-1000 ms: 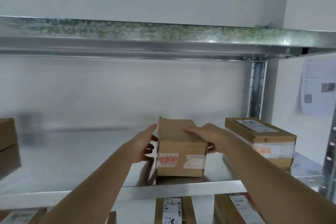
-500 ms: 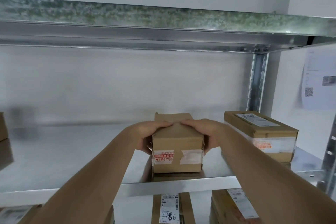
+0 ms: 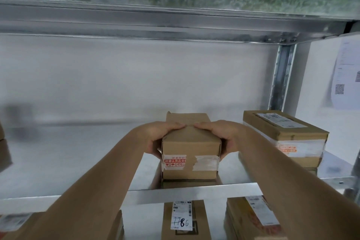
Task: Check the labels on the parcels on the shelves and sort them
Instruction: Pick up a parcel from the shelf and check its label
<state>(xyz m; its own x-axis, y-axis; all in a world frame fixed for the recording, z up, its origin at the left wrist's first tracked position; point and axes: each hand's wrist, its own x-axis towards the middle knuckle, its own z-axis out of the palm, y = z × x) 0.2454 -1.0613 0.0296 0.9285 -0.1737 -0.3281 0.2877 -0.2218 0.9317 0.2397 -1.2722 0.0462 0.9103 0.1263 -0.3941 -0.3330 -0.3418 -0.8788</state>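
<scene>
A small brown cardboard parcel point(image 3: 190, 149) with white tape and a red-printed sticker on its front face stands near the front of the metal shelf point(image 3: 78, 154). My left hand point(image 3: 157, 138) grips its left side, fingers curled over the top edge. My right hand point(image 3: 220, 134) grips the right side the same way, fingertips nearly meeting those of the left on top. No label shows on the faces I can see.
A larger taped parcel point(image 3: 288, 138) with a white label on top stands to the right on the same shelf. Below, a parcel marked 7786 point(image 3: 183, 218) and other labelled parcels point(image 3: 253, 220) sit. A steel upright point(image 3: 280, 76) and a paper notice point(image 3: 346, 72) are at right.
Both hands moved from the parcel's sides up over its top and closed on it. The parcel has been drawn slightly toward the shelf's front edge.
</scene>
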